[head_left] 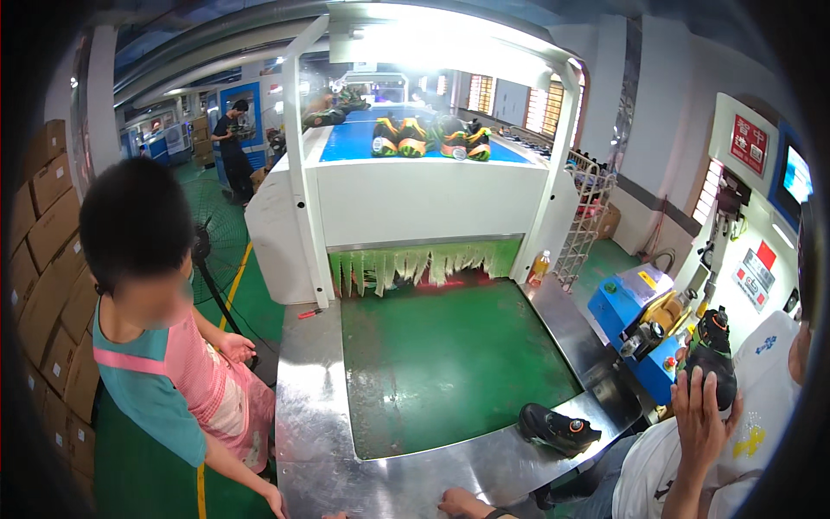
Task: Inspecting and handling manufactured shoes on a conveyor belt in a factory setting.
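At the lower edge, my right hand [464, 502], with a black band at the wrist, rests on the near rim of the metal table [389, 486]. It looks open and holds nothing visible. Of my left hand [335, 515] only a sliver of fingers shows; the rest lies out of the picture. Nearest my right hand, a black shoe [555, 430] with an orange-ringed dial lies on the table's right corner. Beyond the rim is a large rectangular opening, with the green floor [458, 363] seen through it. A person at the right grips another black shoe [713, 355].
A white conveyor machine [415, 203] with a ragged fringe curtain [415, 266] stands ahead; several shoes [432, 138] sit on its blue belt. A person [164, 346] stands left, beside stacked cartons [52, 233]. Red-handled snips [309, 313], a bottle [539, 266] and a blue machine [631, 303] flank it.
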Available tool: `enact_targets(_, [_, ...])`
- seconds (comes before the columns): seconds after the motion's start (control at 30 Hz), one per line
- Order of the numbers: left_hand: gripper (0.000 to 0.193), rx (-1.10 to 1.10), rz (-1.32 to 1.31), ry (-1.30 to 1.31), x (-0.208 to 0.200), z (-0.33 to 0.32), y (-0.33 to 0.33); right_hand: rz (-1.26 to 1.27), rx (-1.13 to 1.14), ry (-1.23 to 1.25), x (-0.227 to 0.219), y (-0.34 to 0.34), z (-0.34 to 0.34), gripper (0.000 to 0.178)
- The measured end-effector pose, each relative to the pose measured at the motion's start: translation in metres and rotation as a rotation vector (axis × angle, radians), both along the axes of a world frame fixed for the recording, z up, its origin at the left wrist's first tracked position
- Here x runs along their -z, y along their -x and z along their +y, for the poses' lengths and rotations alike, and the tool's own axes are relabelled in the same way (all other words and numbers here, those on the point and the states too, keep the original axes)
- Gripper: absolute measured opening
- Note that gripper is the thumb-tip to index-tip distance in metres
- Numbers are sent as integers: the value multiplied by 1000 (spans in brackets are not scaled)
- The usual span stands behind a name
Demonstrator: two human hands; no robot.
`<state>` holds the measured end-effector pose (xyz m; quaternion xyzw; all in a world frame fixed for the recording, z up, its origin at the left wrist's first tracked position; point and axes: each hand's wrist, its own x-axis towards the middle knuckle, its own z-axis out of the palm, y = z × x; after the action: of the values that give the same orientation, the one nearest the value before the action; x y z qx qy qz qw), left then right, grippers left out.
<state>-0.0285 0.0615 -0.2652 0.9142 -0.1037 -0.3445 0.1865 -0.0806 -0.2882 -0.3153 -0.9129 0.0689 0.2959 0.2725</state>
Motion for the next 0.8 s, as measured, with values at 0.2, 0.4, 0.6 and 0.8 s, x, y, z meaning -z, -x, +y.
enact_targets(0.2, [56, -63, -29, -25, -4, -7, 5, 25, -38, -2, 5, -5, -3, 41])
enact_targets(0.4, [55, -92, -63, -17, -17, -13, 8, 33, 3, -36, -14, -5, -3, 38])
enact_targets(0.6, [53, -116, -33, 14, -20, -12, 8, 18, 7, -15, -11, -8, -2, 38])
enact_targets(0.8, [51, -106, -35, 21, -16, -10, 8, 56, -22, -2, -12, -9, -4, 39])
